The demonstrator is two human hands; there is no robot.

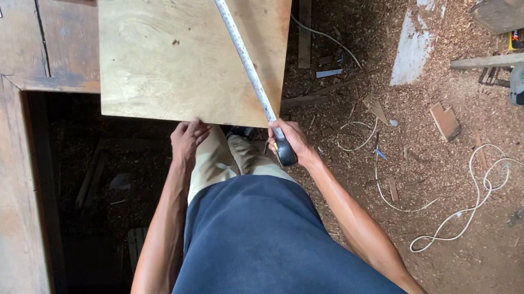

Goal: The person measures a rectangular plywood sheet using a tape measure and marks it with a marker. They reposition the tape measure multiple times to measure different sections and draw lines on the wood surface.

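Both arms reached straight forward toward twelve o'clock. The left hand [189, 138] pinched the near edge of the plywood panel [187, 45], fingers curled over it. The right hand [291, 140] was closed around a black tape measure case [285, 152], whose tape blade [236, 40] ran across the panel toward twelve o'clock, its far end cut off. The panel's underside was hidden; it lay ahead of both hands, above a dark floor opening [91, 198].
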